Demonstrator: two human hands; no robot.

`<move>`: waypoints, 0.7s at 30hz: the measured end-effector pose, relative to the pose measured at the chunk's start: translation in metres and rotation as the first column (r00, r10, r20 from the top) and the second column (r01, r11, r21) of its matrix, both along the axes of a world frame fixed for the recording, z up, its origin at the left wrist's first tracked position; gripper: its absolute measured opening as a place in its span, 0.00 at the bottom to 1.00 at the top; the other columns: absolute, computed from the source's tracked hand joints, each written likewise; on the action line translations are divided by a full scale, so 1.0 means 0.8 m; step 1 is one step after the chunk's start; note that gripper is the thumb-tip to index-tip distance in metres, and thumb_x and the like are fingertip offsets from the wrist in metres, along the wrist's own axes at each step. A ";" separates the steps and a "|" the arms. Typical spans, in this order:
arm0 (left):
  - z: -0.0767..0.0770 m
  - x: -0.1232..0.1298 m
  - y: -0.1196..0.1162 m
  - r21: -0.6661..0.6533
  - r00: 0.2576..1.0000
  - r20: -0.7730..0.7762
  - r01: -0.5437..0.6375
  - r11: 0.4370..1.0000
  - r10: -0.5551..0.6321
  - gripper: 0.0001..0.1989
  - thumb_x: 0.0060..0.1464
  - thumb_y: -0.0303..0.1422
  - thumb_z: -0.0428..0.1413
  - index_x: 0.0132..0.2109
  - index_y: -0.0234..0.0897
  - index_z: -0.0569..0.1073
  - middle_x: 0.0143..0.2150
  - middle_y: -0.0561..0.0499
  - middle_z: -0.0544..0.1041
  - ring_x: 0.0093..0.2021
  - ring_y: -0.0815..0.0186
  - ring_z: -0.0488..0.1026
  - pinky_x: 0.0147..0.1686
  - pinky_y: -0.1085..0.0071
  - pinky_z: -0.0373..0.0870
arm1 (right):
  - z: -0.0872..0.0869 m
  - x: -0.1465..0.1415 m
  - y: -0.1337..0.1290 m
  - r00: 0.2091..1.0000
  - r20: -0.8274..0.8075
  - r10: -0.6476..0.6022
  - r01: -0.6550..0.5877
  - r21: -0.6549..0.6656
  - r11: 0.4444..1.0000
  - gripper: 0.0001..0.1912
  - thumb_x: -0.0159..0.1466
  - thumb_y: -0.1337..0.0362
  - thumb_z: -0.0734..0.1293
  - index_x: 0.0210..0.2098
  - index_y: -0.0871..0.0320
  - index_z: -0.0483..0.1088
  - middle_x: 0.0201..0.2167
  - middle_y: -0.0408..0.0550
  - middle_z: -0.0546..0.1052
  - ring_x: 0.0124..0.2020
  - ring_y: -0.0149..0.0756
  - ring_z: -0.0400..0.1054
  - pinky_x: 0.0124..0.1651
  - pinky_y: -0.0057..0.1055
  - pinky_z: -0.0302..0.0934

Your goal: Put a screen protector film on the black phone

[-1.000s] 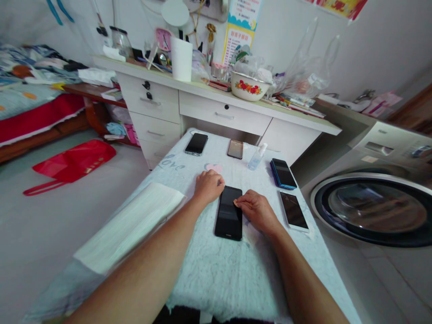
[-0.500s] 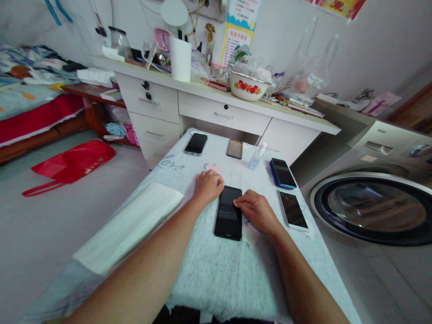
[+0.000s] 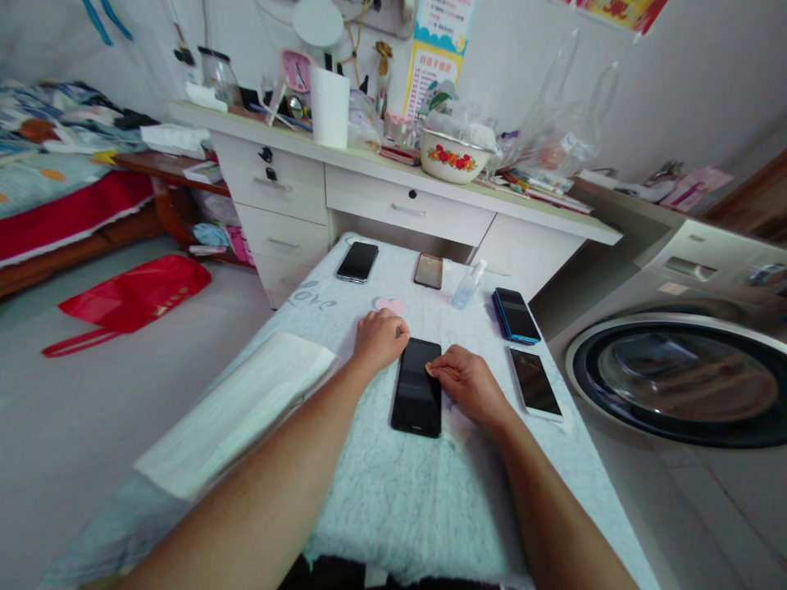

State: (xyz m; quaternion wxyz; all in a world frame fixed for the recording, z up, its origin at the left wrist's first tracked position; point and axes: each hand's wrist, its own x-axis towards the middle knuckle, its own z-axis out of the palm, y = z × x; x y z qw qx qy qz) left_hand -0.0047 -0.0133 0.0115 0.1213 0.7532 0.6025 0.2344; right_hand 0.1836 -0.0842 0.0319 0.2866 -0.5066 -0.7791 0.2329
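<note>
A black smartphone (image 3: 416, 397) lies flat, screen up, on the cloth-covered table in front of me. My left hand (image 3: 379, 338) is closed, its fingertips at the phone's upper left corner. A small dark spot shows at those fingertips. My right hand (image 3: 464, 378) rests over the phone's right edge with fingers pinched together, their tips on the screen. Something small and tan shows at the tips, too small to name. Right of this hand lies a white-framed phone (image 3: 536, 383), with a blue-edged phone (image 3: 516, 315) beyond it.
Another phone (image 3: 357, 262), a phone case (image 3: 428, 271) and a clear spray bottle (image 3: 468, 286) lie or stand toward the table's far end. Folded white paper (image 3: 237, 414) lies along the left edge. A desk (image 3: 409, 201) stands behind, a washing machine (image 3: 682, 303) to the right.
Almost nothing differs. Both hands keep their places at the phone, and the view has shifted very slightly.
</note>
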 end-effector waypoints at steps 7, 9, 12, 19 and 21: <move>0.000 -0.001 0.000 -0.009 1.000 -0.002 0.002 1.000 -0.002 0.08 0.51 0.34 0.52 0.34 0.45 0.77 0.44 0.51 0.74 0.46 0.58 0.66 0.45 0.62 0.60 | 0.001 -0.002 0.000 1.000 0.008 -0.009 0.009 0.009 1.000 0.08 0.62 0.65 0.65 0.34 0.56 0.76 0.29 0.45 0.71 0.33 0.31 0.67 0.36 0.27 0.59; 0.000 -0.001 0.000 -0.013 1.000 -0.004 0.005 1.000 -0.005 0.08 0.51 0.34 0.52 0.34 0.45 0.77 0.44 0.51 0.74 0.46 0.58 0.66 0.45 0.62 0.60 | 0.001 -0.002 0.000 1.000 0.015 -0.011 0.011 0.008 1.000 0.08 0.62 0.64 0.65 0.34 0.56 0.76 0.29 0.45 0.71 0.33 0.31 0.67 0.36 0.27 0.59; 0.001 -0.001 0.000 -0.012 1.000 -0.008 0.006 1.000 -0.006 0.08 0.51 0.34 0.52 0.34 0.45 0.77 0.44 0.51 0.74 0.46 0.57 0.66 0.45 0.61 0.61 | 0.002 -0.002 0.000 1.000 0.017 -0.016 0.016 0.009 1.000 0.08 0.62 0.65 0.64 0.34 0.56 0.76 0.29 0.45 0.71 0.33 0.31 0.67 0.36 0.27 0.59; 0.001 0.000 0.000 -0.012 1.000 -0.007 0.002 1.000 -0.002 0.08 0.51 0.34 0.53 0.34 0.45 0.77 0.44 0.51 0.74 0.47 0.58 0.67 0.46 0.61 0.61 | 0.002 -0.001 -0.001 1.000 0.019 -0.007 0.007 0.016 1.000 0.08 0.63 0.64 0.64 0.33 0.56 0.76 0.29 0.45 0.71 0.32 0.31 0.67 0.35 0.27 0.59; 0.002 0.000 0.000 -0.010 1.000 -0.008 0.001 1.000 -0.001 0.08 0.51 0.34 0.53 0.34 0.45 0.77 0.45 0.51 0.74 0.46 0.58 0.67 0.46 0.61 0.61 | 0.002 -0.001 0.000 1.000 0.030 -0.007 0.007 0.021 1.000 0.08 0.63 0.65 0.64 0.33 0.56 0.76 0.29 0.45 0.71 0.32 0.30 0.67 0.35 0.27 0.59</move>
